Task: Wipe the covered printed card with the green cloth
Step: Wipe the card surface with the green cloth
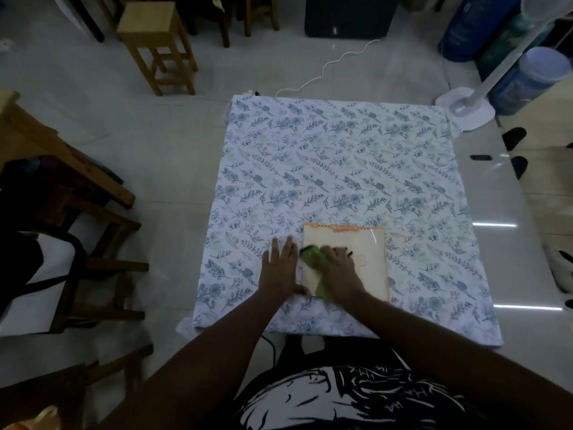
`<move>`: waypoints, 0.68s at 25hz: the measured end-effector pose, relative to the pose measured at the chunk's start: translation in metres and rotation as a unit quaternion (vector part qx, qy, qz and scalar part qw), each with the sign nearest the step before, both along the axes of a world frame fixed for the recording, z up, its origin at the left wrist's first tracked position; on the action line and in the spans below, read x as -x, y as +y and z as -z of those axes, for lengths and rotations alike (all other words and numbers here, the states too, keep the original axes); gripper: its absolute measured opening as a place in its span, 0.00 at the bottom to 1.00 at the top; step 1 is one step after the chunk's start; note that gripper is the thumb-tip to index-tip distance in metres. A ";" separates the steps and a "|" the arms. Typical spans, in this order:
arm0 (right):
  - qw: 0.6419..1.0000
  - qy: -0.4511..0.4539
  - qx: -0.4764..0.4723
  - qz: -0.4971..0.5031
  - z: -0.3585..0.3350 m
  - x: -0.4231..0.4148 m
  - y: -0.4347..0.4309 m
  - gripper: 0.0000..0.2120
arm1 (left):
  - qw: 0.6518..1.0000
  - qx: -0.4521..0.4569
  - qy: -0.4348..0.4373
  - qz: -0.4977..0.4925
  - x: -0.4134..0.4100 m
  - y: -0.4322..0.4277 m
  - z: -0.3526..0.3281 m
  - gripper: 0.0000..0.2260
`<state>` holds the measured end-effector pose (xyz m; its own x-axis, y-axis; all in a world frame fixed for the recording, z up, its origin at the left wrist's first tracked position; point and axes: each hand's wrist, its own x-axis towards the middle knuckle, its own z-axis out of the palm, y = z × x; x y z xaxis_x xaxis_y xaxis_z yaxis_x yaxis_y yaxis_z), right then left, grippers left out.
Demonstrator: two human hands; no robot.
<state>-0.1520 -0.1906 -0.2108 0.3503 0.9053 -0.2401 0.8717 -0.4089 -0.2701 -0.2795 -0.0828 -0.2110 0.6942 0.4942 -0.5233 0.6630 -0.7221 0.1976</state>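
Observation:
A pale printed card (366, 252) in a shiny clear cover, with an orange edge, lies on the near part of a table spread with a blue floral cloth (341, 169). My right hand (339, 268) presses a crumpled green cloth (313, 259) onto the card's left half; the cloth shows above and below my palm. Just left of the card, my left hand (279, 268) lies flat on the table cover with fingers spread, its thumb touching the card's near left corner. Part of the card is hidden under my right hand.
A wooden stool (155, 41) stands on the tiled floor at far left. Dark wooden chairs (77, 243) are close on the left. A white fan base (468, 108) and blue water jugs (527, 79) stand at far right. A white cable (328, 63) trails behind the table.

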 end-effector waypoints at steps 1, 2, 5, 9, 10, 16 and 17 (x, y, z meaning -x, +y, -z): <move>0.999 -0.004 -0.003 -0.051 0.004 0.009 -0.022 0.25 | 1.000 -0.003 0.002 -0.005 0.002 0.000 0.001 0.61; 0.996 -0.012 -0.012 -0.089 0.005 0.006 -0.033 0.24 | 1.000 0.000 0.002 -0.009 0.003 0.000 0.001 0.61; 0.996 -0.036 0.002 -0.081 0.002 -0.027 0.004 0.28 | 1.000 0.009 0.003 -0.005 0.002 0.002 0.000 0.61; 0.999 -0.011 0.013 0.042 -0.009 -0.017 0.040 0.30 | 1.000 0.004 0.005 -0.010 0.003 -0.002 -0.002 0.59; 1.000 -0.013 0.006 0.021 -0.007 -0.006 0.026 0.29 | 1.000 0.007 0.001 -0.016 0.004 -0.003 -0.002 0.59; 0.994 -0.036 -0.033 -0.102 0.011 -0.011 -0.017 0.30 | 1.000 0.004 0.011 -0.028 0.003 -0.003 0.000 0.58; 0.997 -0.029 -0.016 -0.071 0.007 -0.019 0.003 0.35 | 0.999 0.009 0.011 -0.029 0.003 -0.002 0.000 0.58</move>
<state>-0.1328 -0.1877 -0.2182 0.2298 0.9538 -0.1935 0.9351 -0.2715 -0.2278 -0.2825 -0.0852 -0.2114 0.6522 0.5240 -0.5477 0.7087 -0.6780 0.1951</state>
